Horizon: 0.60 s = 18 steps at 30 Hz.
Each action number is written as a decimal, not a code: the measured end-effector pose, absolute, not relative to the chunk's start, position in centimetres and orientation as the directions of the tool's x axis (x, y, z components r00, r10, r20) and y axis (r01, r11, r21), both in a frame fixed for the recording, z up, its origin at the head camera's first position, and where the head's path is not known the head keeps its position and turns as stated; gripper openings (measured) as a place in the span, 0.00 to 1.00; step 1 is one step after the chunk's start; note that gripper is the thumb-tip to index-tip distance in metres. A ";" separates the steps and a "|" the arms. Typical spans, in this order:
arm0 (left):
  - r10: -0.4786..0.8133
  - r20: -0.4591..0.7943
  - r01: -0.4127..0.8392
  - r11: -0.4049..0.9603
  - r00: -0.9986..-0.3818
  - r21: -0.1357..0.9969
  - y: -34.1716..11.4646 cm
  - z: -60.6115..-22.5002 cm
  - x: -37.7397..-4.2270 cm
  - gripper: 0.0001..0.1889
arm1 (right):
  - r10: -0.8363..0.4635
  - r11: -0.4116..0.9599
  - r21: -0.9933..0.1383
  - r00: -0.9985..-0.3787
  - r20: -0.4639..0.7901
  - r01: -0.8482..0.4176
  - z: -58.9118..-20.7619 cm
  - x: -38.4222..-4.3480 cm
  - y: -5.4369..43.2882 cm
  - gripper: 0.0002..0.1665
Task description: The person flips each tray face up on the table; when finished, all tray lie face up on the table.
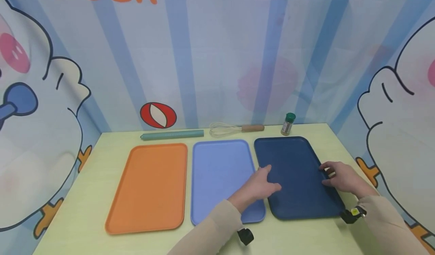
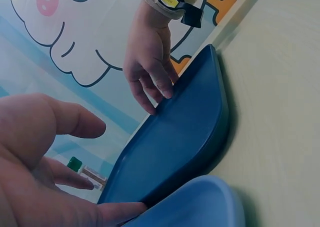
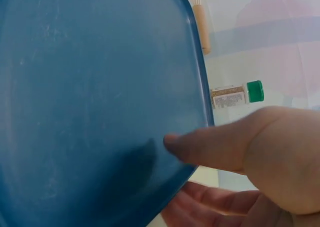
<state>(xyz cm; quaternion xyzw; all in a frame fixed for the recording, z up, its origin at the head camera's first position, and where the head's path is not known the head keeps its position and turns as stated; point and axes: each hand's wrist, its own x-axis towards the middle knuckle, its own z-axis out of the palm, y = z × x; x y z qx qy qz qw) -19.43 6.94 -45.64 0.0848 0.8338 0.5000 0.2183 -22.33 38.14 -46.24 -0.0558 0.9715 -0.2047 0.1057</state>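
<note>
A dark blue tray point(image 1: 295, 183) lies at the right of a row of three trays. My right hand point(image 1: 343, 177) is at its right edge. In the right wrist view the thumb point(image 3: 192, 144) reaches over the tray's surface, its shadow apart from the tip, while the other fingers point(image 3: 215, 199) are outside the rim. My left hand point(image 1: 256, 187) is at the opposite edge, above the gap beside the light blue tray point(image 1: 221, 175), thumb and fingers spread. One left fingertip point(image 2: 127, 211) comes right to the dark tray's rim in the left wrist view.
An orange tray point(image 1: 151, 187) lies on the left of the pale yellow table point(image 1: 81, 198). Along the back are a teal rolling pin-like stick point(image 1: 173, 135), a whisk point(image 1: 249, 128) and a green-capped spice jar point(image 1: 287, 125). A printed curtain point(image 1: 217, 58) stands behind.
</note>
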 end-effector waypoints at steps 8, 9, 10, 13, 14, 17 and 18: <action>0.408 -0.196 0.046 0.514 -0.892 0.857 4.2 -44.3 -20.5 0.38 | -0.205 0.929 -0.324 -0.978 -0.043 -0.180 -45.7 -22.2 37.2 0.36; 0.416 -0.170 0.085 0.528 -0.894 0.845 3.6 -44.2 -20.8 0.37 | -0.214 0.927 -0.318 -0.977 -0.013 -0.199 -45.6 -22.2 37.0 0.37; 0.420 -0.137 0.126 0.542 -0.897 0.831 2.9 -44.2 -21.1 0.37 | -0.224 0.923 -0.319 -0.975 0.009 -0.215 -45.6 -22.2 36.8 0.38; 0.421 -0.018 0.266 0.604 -0.907 0.751 0.2 -44.5 -22.4 0.38 | -0.255 0.913 -0.312 -0.965 0.065 -0.262 -45.3 -22.5 36.3 0.42; 0.416 0.023 0.305 0.625 -0.909 0.719 -0.9 -44.6 -22.9 0.38 | -0.259 0.912 -0.311 -0.963 0.075 -0.269 -45.2 -22.6 36.1 0.44; 0.387 0.120 0.375 0.699 -0.914 0.609 -4.7 -44.9 -24.2 0.41 | -0.257 0.913 -0.300 -0.961 0.104 -0.277 -44.8 -23.1 35.8 0.50; 0.376 0.146 0.389 0.724 -0.915 0.570 -6.1 -44.8 -24.6 0.42 | -0.254 0.915 -0.292 -0.960 0.119 -0.278 -44.7 -23.3 35.7 0.51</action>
